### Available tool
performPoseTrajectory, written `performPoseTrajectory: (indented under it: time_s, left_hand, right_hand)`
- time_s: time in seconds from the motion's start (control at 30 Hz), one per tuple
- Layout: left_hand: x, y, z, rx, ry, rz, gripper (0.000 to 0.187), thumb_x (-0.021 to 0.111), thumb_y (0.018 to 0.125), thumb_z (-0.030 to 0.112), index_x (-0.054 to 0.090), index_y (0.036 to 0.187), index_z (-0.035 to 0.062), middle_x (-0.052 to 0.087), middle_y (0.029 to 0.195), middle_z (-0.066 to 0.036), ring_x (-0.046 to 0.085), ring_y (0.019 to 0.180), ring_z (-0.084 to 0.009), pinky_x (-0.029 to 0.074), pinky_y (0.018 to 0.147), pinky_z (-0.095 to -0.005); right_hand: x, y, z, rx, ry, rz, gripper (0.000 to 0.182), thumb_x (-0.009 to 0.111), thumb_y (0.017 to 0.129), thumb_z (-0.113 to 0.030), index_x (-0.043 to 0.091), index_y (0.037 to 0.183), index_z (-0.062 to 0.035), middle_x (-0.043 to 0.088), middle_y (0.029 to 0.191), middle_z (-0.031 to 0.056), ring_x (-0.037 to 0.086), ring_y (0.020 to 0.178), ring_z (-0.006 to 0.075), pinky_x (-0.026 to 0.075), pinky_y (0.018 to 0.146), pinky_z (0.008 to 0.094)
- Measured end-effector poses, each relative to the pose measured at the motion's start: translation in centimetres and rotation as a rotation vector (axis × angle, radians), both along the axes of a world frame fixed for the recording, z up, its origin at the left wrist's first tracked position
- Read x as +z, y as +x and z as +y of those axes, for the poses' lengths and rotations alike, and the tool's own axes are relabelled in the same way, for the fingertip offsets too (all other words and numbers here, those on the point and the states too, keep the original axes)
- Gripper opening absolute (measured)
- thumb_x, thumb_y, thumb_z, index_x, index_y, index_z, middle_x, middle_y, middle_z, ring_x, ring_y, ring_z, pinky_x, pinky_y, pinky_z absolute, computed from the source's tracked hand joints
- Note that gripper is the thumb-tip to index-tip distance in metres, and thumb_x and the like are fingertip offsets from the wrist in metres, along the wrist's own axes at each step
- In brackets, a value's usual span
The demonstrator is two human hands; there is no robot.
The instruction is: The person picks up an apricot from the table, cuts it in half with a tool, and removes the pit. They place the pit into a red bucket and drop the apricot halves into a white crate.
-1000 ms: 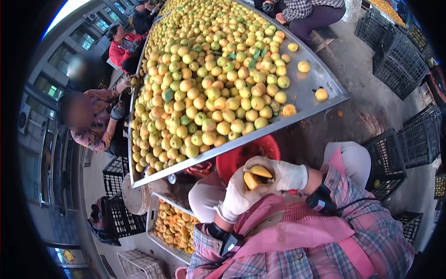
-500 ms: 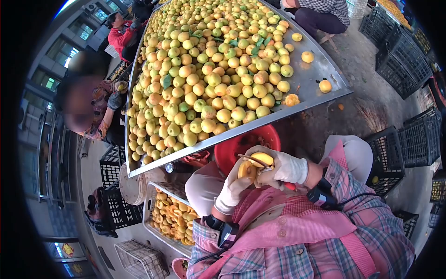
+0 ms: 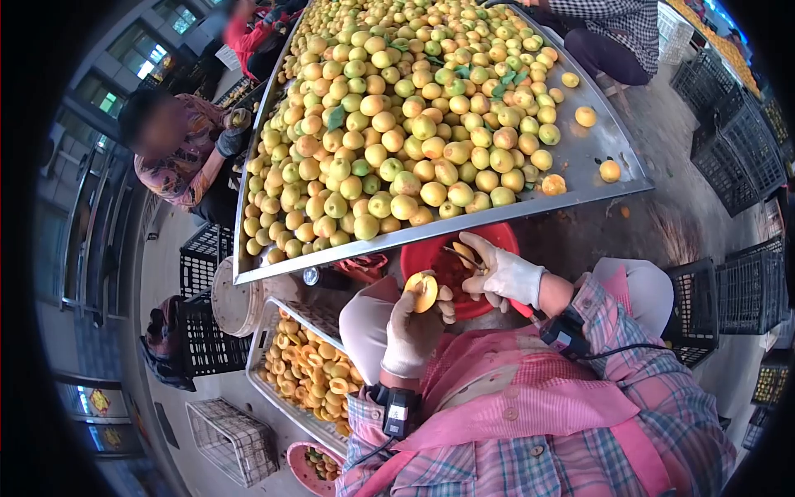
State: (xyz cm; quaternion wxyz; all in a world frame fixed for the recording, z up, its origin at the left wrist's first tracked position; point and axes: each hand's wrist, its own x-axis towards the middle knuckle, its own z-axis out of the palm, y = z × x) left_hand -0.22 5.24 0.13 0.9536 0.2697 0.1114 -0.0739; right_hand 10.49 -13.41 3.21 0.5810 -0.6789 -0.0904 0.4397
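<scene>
My left hand [image 3: 411, 331], in a pale glove, is closed around an apricot half [image 3: 421, 292] with its cut face up. To its right, my gloved right hand [image 3: 511, 277] grips a red-handled knife [image 3: 522, 307]; its thin metal part shows beyond the fingers. Another piece of apricot [image 3: 464, 254] sits at the fingertips of that hand, partly hidden. Both hands are over my lap, near a red basin [image 3: 507, 242] below the table edge. On my left, a pale crate [image 3: 261, 369] holds many apricot halves.
Whole apricots [image 3: 397, 132] are heaped on a metal-rimmed table [image 3: 571, 199] ahead. Beside it at left sits a co-worker [image 3: 186, 149]. A white bucket [image 3: 234, 298], black crates [image 3: 203, 335] and a pink basin [image 3: 302, 460] stand left; more black crates [image 3: 749, 269] are at right.
My hands have moved apart, and the fruit they held together is now in two pieces, one in each hand. The view has shifted, with the table lower and further right.
</scene>
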Motion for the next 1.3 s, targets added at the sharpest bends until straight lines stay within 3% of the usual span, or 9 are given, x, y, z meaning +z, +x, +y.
performPoseTrajectory:
  time_s: [0.2, 0.37, 0.53, 0.6, 0.8, 0.9, 1.13, 1.17, 1.3]
  left_hand:
    - [0.3, -0.1, 0.5, -0.021, 0.042, -0.027, 0.052, 0.052, 0.096, 0.038, 0.043, 0.136, 0.0051, 0.06, 0.113, -0.011, 0.061, 0.091, -0.0187, 0.048, 0.075, -0.0285]
    - [1.9, 0.2, -0.2, -0.024, 0.116, -0.021, 0.049, 0.055, 0.097, 0.026, 0.041, 0.138, 0.0052, 0.059, 0.114, -0.011, 0.061, 0.09, -0.0155, 0.048, 0.071, -0.0243]
    - [2.2, 0.3, -1.2, -0.067, 0.293, -0.016, 0.049, 0.061, 0.093, 0.012, 0.042, 0.137, 0.0051, 0.061, 0.11, -0.009, 0.059, 0.084, -0.0115, 0.046, 0.064, -0.0203]
    - [2.4, 0.4, -1.8, -0.119, 0.348, 0.015, 0.049, 0.066, 0.089, 0.011, 0.046, 0.133, 0.006, 0.062, 0.106, -0.007, 0.056, 0.075, -0.008, 0.042, 0.057, -0.0177]
    - [3.5, 0.3, -3.7, -0.231, 0.459, 0.016, 0.046, 0.071, 0.084, 0.013, 0.053, 0.126, 0.0091, 0.064, 0.097, -0.001, 0.054, 0.069, -0.0042, 0.04, 0.054, -0.0151]
    - [4.2, 0.2, -4.6, -0.277, 0.444, 0.003, 0.043, 0.07, 0.084, 0.013, 0.055, 0.124, 0.0094, 0.063, 0.094, 0.0, 0.054, 0.067, -0.0034, 0.04, 0.053, -0.0147]
    - [6.0, 0.1, -5.6, -0.295, 0.483, 0.077, 0.038, 0.069, 0.084, 0.012, 0.056, 0.12, 0.0089, 0.062, 0.088, 0.003, 0.053, 0.066, -0.0031, 0.04, 0.054, -0.0158]
    - [6.2, 0.1, -5.8, -0.286, 0.52, 0.077, 0.037, 0.069, 0.084, 0.012, 0.057, 0.119, 0.0083, 0.061, 0.087, 0.003, 0.052, 0.066, -0.0028, 0.04, 0.054, -0.016]
    - [6.7, 0.1, -6.6, -0.235, 0.596, 0.1, 0.034, 0.071, 0.084, 0.013, 0.058, 0.115, 0.0064, 0.06, 0.084, 0.003, 0.051, 0.063, -0.0023, 0.041, 0.054, -0.0168]
  right_hand:
    - [-0.2, -2.3, -0.6, -0.134, 0.17, 0.089, 0.078, 0.059, 0.087, -0.011, 0.016, 0.151, -0.0097, 0.061, 0.076, 0.0082, 0.052, 0.043, 0.0125, 0.043, 0.039, 0.0266]
    - [-0.3, -5.5, -3.7, -0.101, 0.15, 0.343, 0.045, 0.053, 0.095, -0.022, 0.045, 0.135, -0.0017, 0.06, 0.075, 0.0048, 0.053, 0.047, 0.0108, 0.045, 0.042, 0.0236]
    - [-0.1, -5.7, -5.9, -0.228, 0.229, 0.396, 0.023, 0.054, 0.096, -0.026, 0.06, 0.087, -0.0056, 0.045, 0.055, -0.0023, 0.041, 0.043, 0.0083, 0.032, 0.038, 0.024]
    - [1.5, -4.6, -5.5, -0.403, 0.293, 0.328, 0.034, 0.055, 0.096, -0.026, 0.046, 0.065, -0.0125, 0.038, 0.05, -0.0041, 0.037, 0.041, 0.0073, 0.029, 0.04, 0.025]
    - [7.4, -2.8, -3.1, -0.726, 0.866, -0.133, 0.034, 0.056, 0.095, -0.023, 0.043, 0.066, -0.0098, 0.038, 0.051, -0.0018, 0.038, 0.04, 0.0109, 0.033, 0.04, 0.026]
    - [8.8, -3.3, -1.5, -0.755, 0.84, -0.383, 0.034, 0.046, 0.1, -0.025, 0.041, 0.069, -0.0106, 0.033, 0.052, -0.0012, 0.033, 0.041, 0.0132, 0.033, 0.041, 0.0305]
    - [7.0, -4.3, -0.6, -0.763, 1.124, -0.171, 0.01, 0.059, 0.09, -0.006, 0.051, 0.085, -0.0027, 0.046, 0.06, 0.0002, 0.044, 0.046, 0.0093, 0.035, 0.043, 0.0241]
    - [7.3, -4.4, -0.7, -0.75, 1.053, -0.18, 0.021, 0.052, 0.095, -0.015, 0.046, 0.076, -0.0092, 0.038, 0.055, 0.0005, 0.036, 0.045, 0.0125, 0.033, 0.043, 0.029]
    - [7.1, -4.8, -1.1, -0.657, 0.793, -0.479, 0.015, 0.055, 0.092, -0.008, 0.049, 0.078, -0.0064, 0.043, 0.057, 0.0024, 0.04, 0.048, 0.0137, 0.036, 0.045, 0.0289]
